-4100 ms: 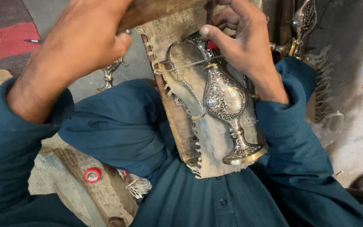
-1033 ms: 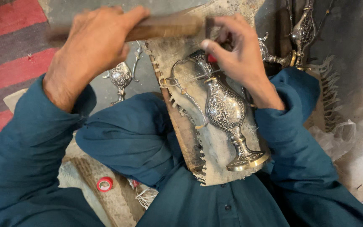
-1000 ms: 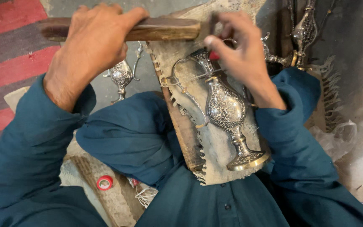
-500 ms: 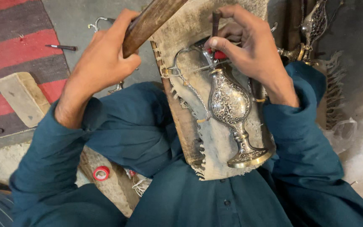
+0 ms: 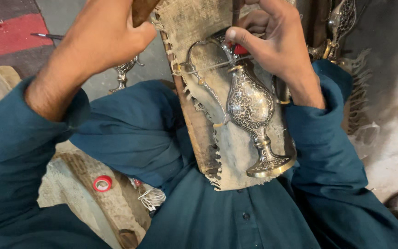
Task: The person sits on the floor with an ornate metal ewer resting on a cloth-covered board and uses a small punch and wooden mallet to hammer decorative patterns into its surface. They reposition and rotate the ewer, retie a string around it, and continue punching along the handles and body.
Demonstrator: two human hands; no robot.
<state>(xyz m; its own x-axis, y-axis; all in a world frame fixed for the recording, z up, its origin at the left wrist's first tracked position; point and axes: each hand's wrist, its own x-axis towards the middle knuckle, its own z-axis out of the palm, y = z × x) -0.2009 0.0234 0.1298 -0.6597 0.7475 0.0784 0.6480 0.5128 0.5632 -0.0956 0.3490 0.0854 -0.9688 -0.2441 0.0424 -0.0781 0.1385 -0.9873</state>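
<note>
- While the left hand (image 5: 107, 37) is fisted around a brown wooden handle (image 5: 143, 8), only the handle's lower end shows; the rest runs off the top edge.
- Right hand (image 5: 272, 44): thumb and fingers pinched on a thin dark metal rod (image 5: 237, 11), held roughly upright, tip down at the neck of the ewer (image 5: 252, 108). Something small and red (image 5: 240, 49) sits under the thumb; can't tell what it is.
- Ewer: silver-toned metal, pear-shaped body, dense engraved scroll pattern, narrow stem, flared round foot with a brassy rim. Thin curved wire handle (image 5: 196, 64) loops off to the side of the neck.
- It lies flat on a padded board (image 5: 236, 152): wooden plank wrapped in worn beige cloth, frayed fringe along the edges, propped against the person's lap and chest.
- Position: neck end points away from the body, directly under the right hand; foot points toward the torso, well clear of both hands. Left hand is up and to the side of the neck, not touching the ewer.
- Sleeves and shirt (image 5: 236, 221): plain dark teal fabric, small buttons down the front.
- Second engraved metal vessel (image 5: 124, 74) stands on the floor just below the left hand, mostly hidden.
- More ornate silvery pieces (image 5: 337, 23) stand beyond the right wrist.
- Red tape roll (image 5: 102, 183) lies on coarse beige cloth (image 5: 70, 193) by the left knee.
- Thin dark tool (image 5: 47, 36) lies on the red-and-grey floor (image 5: 10, 32).
</note>
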